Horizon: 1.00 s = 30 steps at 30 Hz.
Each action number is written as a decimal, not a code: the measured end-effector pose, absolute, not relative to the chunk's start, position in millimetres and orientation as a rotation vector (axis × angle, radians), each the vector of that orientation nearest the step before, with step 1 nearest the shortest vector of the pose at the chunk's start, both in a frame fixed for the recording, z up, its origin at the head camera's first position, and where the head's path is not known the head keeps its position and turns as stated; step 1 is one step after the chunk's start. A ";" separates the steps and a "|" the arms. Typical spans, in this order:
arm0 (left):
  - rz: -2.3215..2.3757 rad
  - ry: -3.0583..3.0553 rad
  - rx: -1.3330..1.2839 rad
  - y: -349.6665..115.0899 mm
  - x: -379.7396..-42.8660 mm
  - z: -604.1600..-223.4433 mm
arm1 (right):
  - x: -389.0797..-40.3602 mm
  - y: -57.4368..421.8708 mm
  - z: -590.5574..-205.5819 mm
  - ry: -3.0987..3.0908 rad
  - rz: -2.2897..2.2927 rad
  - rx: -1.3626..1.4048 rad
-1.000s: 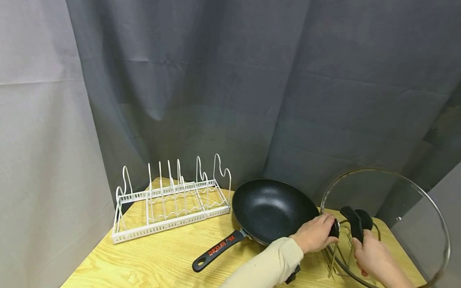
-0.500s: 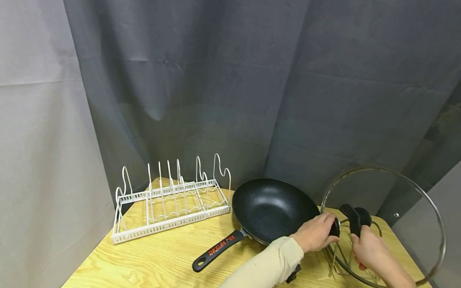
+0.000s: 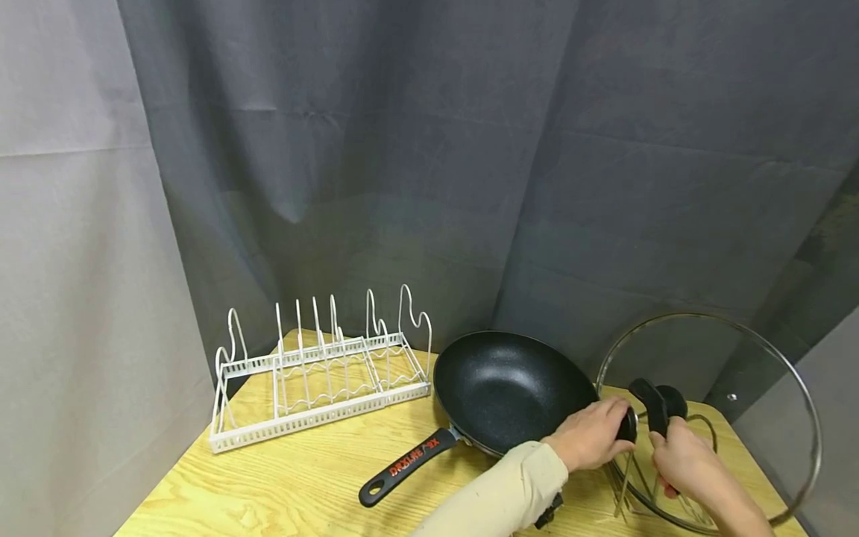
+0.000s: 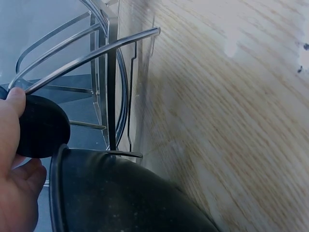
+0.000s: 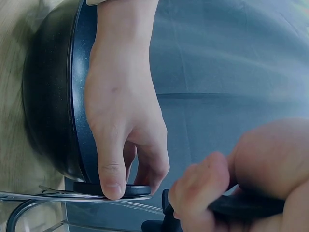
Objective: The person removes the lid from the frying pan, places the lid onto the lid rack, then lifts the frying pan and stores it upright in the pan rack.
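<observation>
My left hand [image 3: 592,436] pinches a round black knob [image 3: 628,425], its thumb and fingertips on the edge; the left wrist view shows the same knob [image 4: 43,125] beside the pan's rim. To the right of it, my right hand [image 3: 694,464] grips a black handle [image 3: 649,403]. In the right wrist view its fingers curl round that handle [image 5: 248,205]. A large round glass lid [image 3: 698,315] with a metal rim stands upright around and behind the right hand. Which part joins the handle to the lid is hidden. Below both hands is a metal wire rack [image 3: 625,485].
A black frying pan [image 3: 510,388] lies just left of the hands, its black handle [image 3: 408,466] pointing front left. Farther left stands a white wire rack [image 3: 322,414] with upright dividers. All rest on a wooden table [image 3: 288,485]; grey curtains [image 3: 376,186] hang behind.
The glass lid, the black handle and my right hand have shifted slightly to the left. My left hand has stayed almost still on the knob.
</observation>
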<state>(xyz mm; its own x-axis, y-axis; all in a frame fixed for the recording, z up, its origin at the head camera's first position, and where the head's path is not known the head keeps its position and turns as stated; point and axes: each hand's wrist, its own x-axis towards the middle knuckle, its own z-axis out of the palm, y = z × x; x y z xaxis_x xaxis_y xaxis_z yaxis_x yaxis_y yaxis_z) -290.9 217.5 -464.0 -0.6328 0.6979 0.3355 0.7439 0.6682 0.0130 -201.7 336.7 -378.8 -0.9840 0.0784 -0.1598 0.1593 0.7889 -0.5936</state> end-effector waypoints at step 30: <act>-0.256 -2.520 -1.146 220.8 -292.0 -467.8 | -200.3 330.6 -375.4 2.511 -1.496 0.185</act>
<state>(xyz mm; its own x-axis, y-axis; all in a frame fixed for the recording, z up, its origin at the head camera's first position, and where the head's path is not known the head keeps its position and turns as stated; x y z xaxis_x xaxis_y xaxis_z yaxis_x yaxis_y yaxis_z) -292.0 220.8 -467.8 -0.6065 0.6907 0.3938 0.7559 0.6545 0.0160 -200.3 330.6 -375.4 -0.9695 -0.0010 -0.2450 0.2150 0.4760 -0.8528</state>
